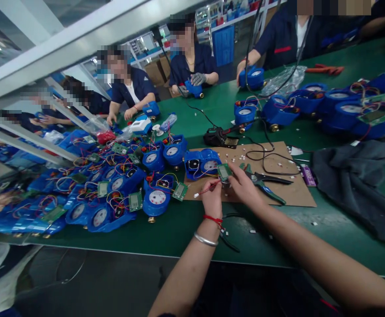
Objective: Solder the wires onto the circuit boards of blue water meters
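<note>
My left hand (212, 195) is closed in a pinch on a thin red wire lead (208, 188), whose small white plug (196, 195) sticks out to the left. My right hand (243, 184) grips a green circuit board with a small display (224, 171) by its right edge. Just behind both hands, a blue water meter (203, 164) lies on a brown cardboard sheet (298, 193), its round dial and open wiring compartment facing up. Pliers with green handles (268, 191) and black-handled cutters (274, 178) rest right of my right hand.
Many blue meters with wires and boards (113, 189) crowd the left. More meters (340, 105) stand at the back right. A soldering iron stand (216, 137), a dark cloth (353, 180) and a purple box (307, 176) lie nearby. Co-workers (192, 61) sit across the green table (166, 237).
</note>
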A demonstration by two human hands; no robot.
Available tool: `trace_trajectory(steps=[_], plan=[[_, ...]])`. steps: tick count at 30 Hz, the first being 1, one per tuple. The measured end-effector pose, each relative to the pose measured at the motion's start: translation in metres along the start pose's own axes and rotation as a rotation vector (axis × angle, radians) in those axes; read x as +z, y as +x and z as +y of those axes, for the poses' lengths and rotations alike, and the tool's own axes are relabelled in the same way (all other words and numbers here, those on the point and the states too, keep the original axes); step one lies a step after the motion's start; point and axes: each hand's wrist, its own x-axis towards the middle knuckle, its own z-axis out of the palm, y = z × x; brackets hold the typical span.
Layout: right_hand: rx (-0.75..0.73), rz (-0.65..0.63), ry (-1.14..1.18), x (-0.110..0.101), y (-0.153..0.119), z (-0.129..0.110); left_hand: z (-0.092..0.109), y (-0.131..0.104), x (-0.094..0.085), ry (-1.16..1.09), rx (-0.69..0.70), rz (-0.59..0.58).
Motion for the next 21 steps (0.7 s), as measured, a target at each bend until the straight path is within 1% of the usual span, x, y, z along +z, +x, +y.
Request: trace_trajectory(steps=[2, 4, 6, 7, 8, 9, 10, 12, 13, 14, 15, 16, 17, 18, 20, 21], plan=[[-0.029, 0.006, 0.011, 0.004, 0.000, -0.001, -0.003, 0.000, -0.001, 0.026, -0.016, -0.023], [-0.052, -0.005, 0.001, 0.006, 0.000, 0.000, -0.004, 0.000, -0.007, 0.046, -0.031, -0.070], [-0.068, -0.018, -0.006, 0.006, 0.001, 0.002, 0.000, -0.003, -0.022, 0.077, -0.048, -0.103], [-0.073, -0.027, -0.008, 0.005, 0.001, 0.003, 0.006, -0.006, -0.031, 0.100, -0.049, -0.092], [-0.077, -0.034, -0.009, 0.005, 0.001, 0.004, 0.013, -0.011, -0.042, 0.128, -0.034, -0.042], [-0.078, -0.040, -0.011, 0.004, 0.001, 0.004, 0.023, -0.016, -0.052, 0.165, 0.006, 0.030], [-0.076, -0.045, -0.014, 0.003, 0.001, 0.005, 0.034, -0.022, -0.060, 0.199, 0.096, 0.118], [-0.069, -0.058, -0.023, 0.001, 0.002, 0.005, 0.057, -0.033, -0.070, 0.327, 0.363, 0.241], [-0.067, -0.064, -0.027, 0.001, 0.002, 0.005, 0.067, -0.037, -0.069, 0.408, 0.483, 0.255], [-0.066, -0.068, -0.030, 0.001, 0.002, 0.004, 0.073, -0.040, -0.066, 0.495, 0.549, 0.179], [-0.065, -0.069, -0.030, 0.002, 0.002, 0.004, 0.077, -0.040, -0.059, 0.568, 0.566, 0.052], [-0.065, -0.067, -0.028, 0.002, 0.002, 0.003, 0.077, -0.038, -0.051, 0.620, 0.529, -0.081], [-0.065, -0.065, -0.025, 0.002, 0.002, 0.002, 0.074, -0.034, -0.042, 0.646, 0.464, -0.179], [-0.063, -0.067, -0.023, 0.002, 0.001, 0.001, 0.068, -0.028, -0.033, 0.650, 0.396, -0.222], [-0.051, -0.079, -0.027, -0.004, 0.001, -0.004, 0.052, -0.014, -0.019, 0.657, 0.266, -0.249], [-0.045, -0.081, -0.033, -0.008, 0.002, -0.006, 0.045, -0.008, -0.016, 0.658, 0.222, -0.255]])
